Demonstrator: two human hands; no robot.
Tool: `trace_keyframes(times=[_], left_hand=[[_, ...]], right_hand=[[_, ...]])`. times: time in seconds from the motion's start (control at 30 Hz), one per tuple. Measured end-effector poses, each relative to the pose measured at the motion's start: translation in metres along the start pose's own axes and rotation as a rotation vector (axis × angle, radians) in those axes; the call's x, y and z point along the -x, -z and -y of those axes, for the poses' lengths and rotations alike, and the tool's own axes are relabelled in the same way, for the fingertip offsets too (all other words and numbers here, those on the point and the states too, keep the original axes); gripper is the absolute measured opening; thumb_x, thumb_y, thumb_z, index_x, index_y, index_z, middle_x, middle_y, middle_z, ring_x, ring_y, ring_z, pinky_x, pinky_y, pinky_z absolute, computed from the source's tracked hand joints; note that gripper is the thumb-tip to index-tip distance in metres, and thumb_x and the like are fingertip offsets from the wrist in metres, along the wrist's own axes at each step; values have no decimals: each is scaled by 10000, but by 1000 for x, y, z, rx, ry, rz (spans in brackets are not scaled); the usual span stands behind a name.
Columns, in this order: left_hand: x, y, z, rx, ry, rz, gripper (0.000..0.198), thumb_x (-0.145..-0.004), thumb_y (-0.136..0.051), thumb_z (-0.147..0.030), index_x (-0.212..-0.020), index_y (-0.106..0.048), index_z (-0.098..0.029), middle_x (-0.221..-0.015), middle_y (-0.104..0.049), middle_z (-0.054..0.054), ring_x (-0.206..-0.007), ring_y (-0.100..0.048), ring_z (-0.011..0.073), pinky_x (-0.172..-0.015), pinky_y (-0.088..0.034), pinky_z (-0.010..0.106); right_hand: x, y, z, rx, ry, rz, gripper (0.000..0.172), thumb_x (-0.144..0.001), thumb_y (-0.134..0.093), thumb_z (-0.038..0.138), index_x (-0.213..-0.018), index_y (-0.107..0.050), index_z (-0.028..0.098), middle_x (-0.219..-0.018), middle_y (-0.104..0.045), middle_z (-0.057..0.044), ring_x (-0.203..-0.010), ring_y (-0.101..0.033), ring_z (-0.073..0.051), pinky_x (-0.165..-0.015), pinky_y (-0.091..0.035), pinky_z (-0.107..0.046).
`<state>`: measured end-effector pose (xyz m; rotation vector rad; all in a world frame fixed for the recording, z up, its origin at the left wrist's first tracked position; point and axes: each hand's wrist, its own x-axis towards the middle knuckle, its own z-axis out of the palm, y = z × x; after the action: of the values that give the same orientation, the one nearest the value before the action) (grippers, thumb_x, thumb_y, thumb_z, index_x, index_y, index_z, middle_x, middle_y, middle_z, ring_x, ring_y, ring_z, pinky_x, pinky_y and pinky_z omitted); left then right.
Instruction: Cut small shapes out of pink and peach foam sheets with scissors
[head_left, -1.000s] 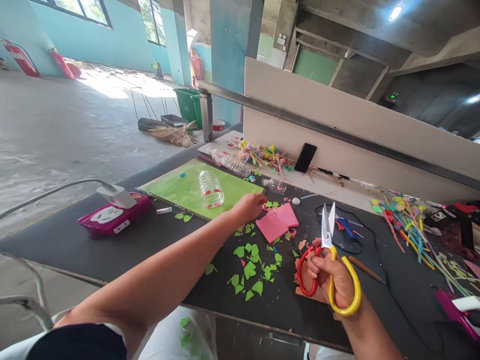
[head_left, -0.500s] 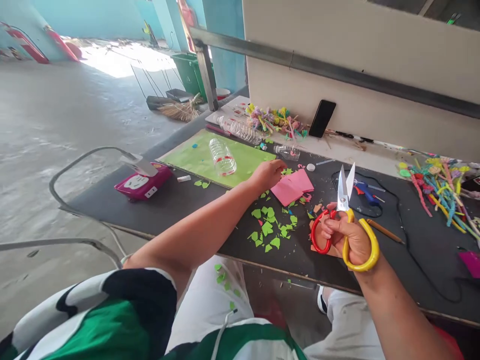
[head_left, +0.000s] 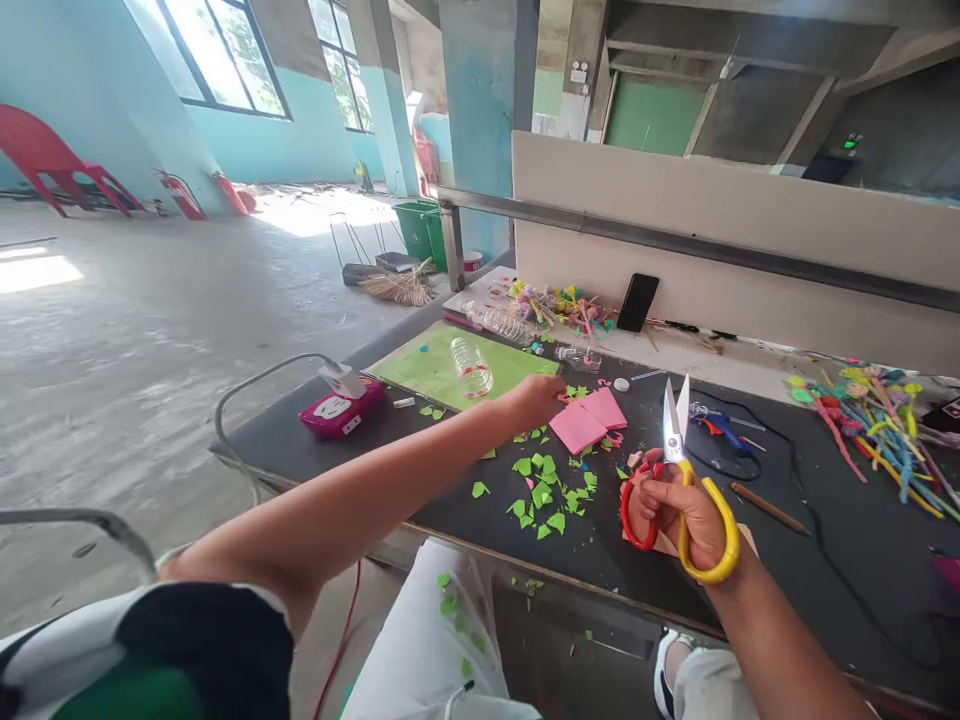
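Note:
My right hand [head_left: 686,515] is closed round the red and yellow handles of a pair of scissors [head_left: 675,470], blades slightly apart and pointing away from me. My left hand [head_left: 536,400] reaches across the black table [head_left: 450,480], fingers curled at the edge of a stack of pink foam sheets [head_left: 587,420]. I cannot make out whether it grips anything. Green paper scraps [head_left: 544,495] lie scattered between both hands. A tan scrap lies partly under my right hand.
A green sheet [head_left: 427,365] carries a clear plastic bottle [head_left: 471,368] on its side. A pink box [head_left: 341,412] with a cable sits at the left end. A phone [head_left: 637,302] leans on the partition; pipe-cleaner flowers [head_left: 874,415], a blue glue gun [head_left: 720,425] and a pencil [head_left: 769,508] lie right.
The view has swung up and back, showing more of the room. My left hand stays at the pink sheets and my right hand keeps hold of the scissors.

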<state>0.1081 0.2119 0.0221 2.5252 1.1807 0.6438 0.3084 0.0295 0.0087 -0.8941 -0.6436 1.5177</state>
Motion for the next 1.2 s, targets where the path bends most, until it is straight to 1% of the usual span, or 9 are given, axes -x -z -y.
trace_keyframes(times=[0.13, 0.23, 0.3, 0.4, 0.57, 0.77, 0.87, 1.07, 1.2], left_hand=[[52, -18, -7, -45, -30, 101, 407, -878, -406, -326, -1201, -528, -112, -1150, -616, 159, -1074, -569, 250, -938, -407, 352], [83, -27, -12, -67, -34, 123, 586, -886, -366, -472, -1361, -357, -128, -1392, -427, 171, -1296, -373, 284, -1079, -236, 446], [97, -29, -16, -87, -52, 138, 628, -882, -338, -527, -1392, -317, -160, -1450, -355, 139, -1356, -272, 273, -1112, -152, 452], [110, -28, -22, -153, -101, 187, 686, -878, -249, -593, -1426, -259, -179, -1482, -298, 131, -1378, -220, 270, -1124, -104, 449], [119, -30, -34, -138, -146, 223, 748, -861, -203, -634, -1441, -219, -163, -1489, -266, 159, -1379, -213, 288, -1115, -147, 439], [119, -38, -54, -55, -349, 279, 766, -849, -241, -648, -1445, -212, -168, -1497, -248, 155, -1380, -211, 288, -1116, -164, 435], [125, -34, -60, 23, -517, 352, 732, -858, -292, -617, -1440, -235, -176, -1486, -287, 135, -1373, -243, 269, -1126, -161, 417], [162, -20, -67, 130, -740, 447, 675, -856, -441, -503, -1429, -275, -187, -1471, -330, 103, -1365, -273, 238, -1137, -188, 371], [184, -13, -66, 163, -834, 400, 545, -864, -459, -430, -1347, -420, -179, -1466, -343, 90, -1325, -355, 215, -1131, -220, 328]], right_hand=[[2, 0, -2, 6, 14, 11, 381, -618, -741, 67, -909, -581, 253, -602, -544, 68, -493, -449, -77, -485, -395, -184], [4, -2, -5, 18, 35, 13, 368, -611, -744, 63, -887, -587, 249, -585, -533, 72, -480, -447, -74, -472, -393, -182], [6, -2, -6, 23, 47, 22, 367, -615, -744, 64, -895, -591, 246, -589, -542, 68, -484, -458, -76, -479, -402, -188], [8, -2, -7, 27, 57, 39, 371, -625, -742, 60, -913, -593, 240, -592, -556, 63, -487, -467, -71, -496, -413, -187], [7, 1, -8, 31, 61, 57, 347, -638, -734, 67, -904, -589, 235, -579, -542, 63, -489, -469, -73, -485, -412, -176], [4, 9, -9, 23, 55, 40, 347, -672, -714, 58, -926, -581, 255, -654, -576, 52, -513, -479, -71, -515, -439, -182], [7, 9, -7, 13, 38, 35, 368, -690, -713, 61, -948, -571, 283, -657, -573, 56, -533, -485, -75, -531, -446, -185], [11, 7, -5, 4, -2, 69, 350, -717, -709, 68, -944, -578, 300, -635, -568, 60, -541, -494, -76, -563, -466, -197], [10, 8, -6, 6, -23, 85, 359, -698, -720, 55, -935, -582, 286, -644, -587, 47, -546, -503, -76, -545, -454, -181]])
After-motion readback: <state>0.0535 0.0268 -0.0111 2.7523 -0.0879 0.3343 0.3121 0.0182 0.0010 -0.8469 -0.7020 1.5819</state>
